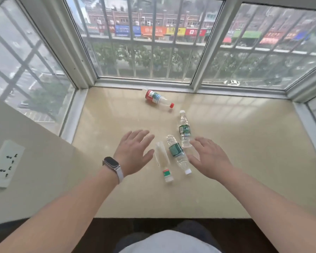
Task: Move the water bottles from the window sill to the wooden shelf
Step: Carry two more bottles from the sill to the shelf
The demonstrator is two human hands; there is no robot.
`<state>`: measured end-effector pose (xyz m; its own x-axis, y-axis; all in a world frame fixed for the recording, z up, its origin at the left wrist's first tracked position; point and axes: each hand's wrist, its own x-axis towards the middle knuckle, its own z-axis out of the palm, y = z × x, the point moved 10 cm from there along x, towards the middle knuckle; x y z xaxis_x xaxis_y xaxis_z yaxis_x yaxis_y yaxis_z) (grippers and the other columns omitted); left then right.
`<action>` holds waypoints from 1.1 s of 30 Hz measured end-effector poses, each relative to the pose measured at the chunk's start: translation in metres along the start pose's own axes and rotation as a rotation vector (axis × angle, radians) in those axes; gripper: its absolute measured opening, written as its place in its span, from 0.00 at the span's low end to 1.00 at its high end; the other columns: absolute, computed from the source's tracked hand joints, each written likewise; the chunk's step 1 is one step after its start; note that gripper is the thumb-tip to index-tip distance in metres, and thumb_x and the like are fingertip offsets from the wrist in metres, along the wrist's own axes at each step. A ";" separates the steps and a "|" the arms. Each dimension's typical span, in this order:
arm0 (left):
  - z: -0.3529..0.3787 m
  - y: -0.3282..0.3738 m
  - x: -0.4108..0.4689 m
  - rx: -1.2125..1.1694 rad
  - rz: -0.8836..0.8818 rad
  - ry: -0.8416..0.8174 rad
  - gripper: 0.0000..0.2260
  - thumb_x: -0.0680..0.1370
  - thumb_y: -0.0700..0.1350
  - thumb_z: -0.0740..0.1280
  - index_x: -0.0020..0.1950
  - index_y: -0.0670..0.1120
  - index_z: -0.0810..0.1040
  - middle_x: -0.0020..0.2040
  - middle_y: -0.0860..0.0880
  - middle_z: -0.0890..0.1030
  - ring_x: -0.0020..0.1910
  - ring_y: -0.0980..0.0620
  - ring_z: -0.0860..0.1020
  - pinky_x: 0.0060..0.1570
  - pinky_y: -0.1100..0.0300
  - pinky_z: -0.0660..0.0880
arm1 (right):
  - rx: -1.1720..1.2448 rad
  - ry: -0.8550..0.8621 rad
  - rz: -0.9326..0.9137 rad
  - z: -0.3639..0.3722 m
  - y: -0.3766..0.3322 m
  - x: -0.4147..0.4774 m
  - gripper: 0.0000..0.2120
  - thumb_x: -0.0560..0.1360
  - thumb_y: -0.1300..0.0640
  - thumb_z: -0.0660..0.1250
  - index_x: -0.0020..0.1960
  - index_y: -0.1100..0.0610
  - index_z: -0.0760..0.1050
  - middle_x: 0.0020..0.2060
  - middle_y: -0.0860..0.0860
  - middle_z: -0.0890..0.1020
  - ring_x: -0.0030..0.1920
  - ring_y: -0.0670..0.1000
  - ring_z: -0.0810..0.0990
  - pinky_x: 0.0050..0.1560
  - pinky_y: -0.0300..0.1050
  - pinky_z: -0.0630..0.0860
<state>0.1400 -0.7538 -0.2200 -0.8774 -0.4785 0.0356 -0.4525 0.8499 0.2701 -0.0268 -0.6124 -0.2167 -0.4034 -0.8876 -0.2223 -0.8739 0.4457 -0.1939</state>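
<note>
Clear plastic bottles lie on their sides on the glossy beige window sill (244,143), and we hold our left hand (133,152) and right hand (211,157) spread wide and empty at centre frame, either side of two of them. Between our palms the square clear bottle with a red-green neck band (162,159) sits just right of the left hand, and the teal-labelled clear bottle (177,154) just left of the right, both long axes running roughly up-frame with caps toward us. Farther up-frame lie the green-labelled clear bottle (184,130), almost at our right fingertips (194,141), and the red-labelled, red-capped bottle (158,98), well apart; no wooden shelf shows.
</note>
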 end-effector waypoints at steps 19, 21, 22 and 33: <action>0.224 -0.017 0.052 0.020 0.259 -0.274 0.22 0.75 0.53 0.60 0.66 0.46 0.76 0.67 0.43 0.77 0.65 0.40 0.76 0.64 0.45 0.70 | 0.134 -0.105 0.257 0.201 0.070 0.086 0.28 0.75 0.45 0.64 0.71 0.56 0.67 0.66 0.54 0.72 0.62 0.57 0.71 0.57 0.52 0.69; 0.250 -0.016 0.053 0.090 0.347 -0.307 0.23 0.72 0.51 0.68 0.67 0.46 0.76 0.68 0.42 0.76 0.66 0.40 0.75 0.64 0.43 0.70 | 0.174 -0.107 0.304 0.221 0.080 0.093 0.29 0.75 0.44 0.64 0.72 0.55 0.64 0.66 0.53 0.70 0.64 0.56 0.70 0.59 0.52 0.69; 0.260 -0.015 0.055 0.120 0.375 -0.325 0.25 0.71 0.50 0.72 0.68 0.46 0.76 0.69 0.42 0.75 0.67 0.40 0.74 0.65 0.43 0.70 | 0.193 -0.109 0.328 0.231 0.084 0.095 0.30 0.75 0.43 0.64 0.73 0.54 0.63 0.67 0.53 0.69 0.64 0.56 0.69 0.59 0.51 0.68; 0.289 0.003 0.082 0.229 0.517 -0.335 0.35 0.63 0.50 0.79 0.68 0.48 0.75 0.62 0.42 0.76 0.63 0.38 0.73 0.68 0.39 0.62 | 0.405 -0.118 0.458 0.279 0.108 0.107 0.38 0.71 0.40 0.68 0.75 0.51 0.58 0.65 0.51 0.71 0.65 0.54 0.69 0.59 0.51 0.70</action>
<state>0.0202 -0.7268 -0.4947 -0.9762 0.0679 -0.2058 0.0512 0.9950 0.0854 -0.0888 -0.6272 -0.5278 -0.6600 -0.5872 -0.4687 -0.4376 0.8075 -0.3954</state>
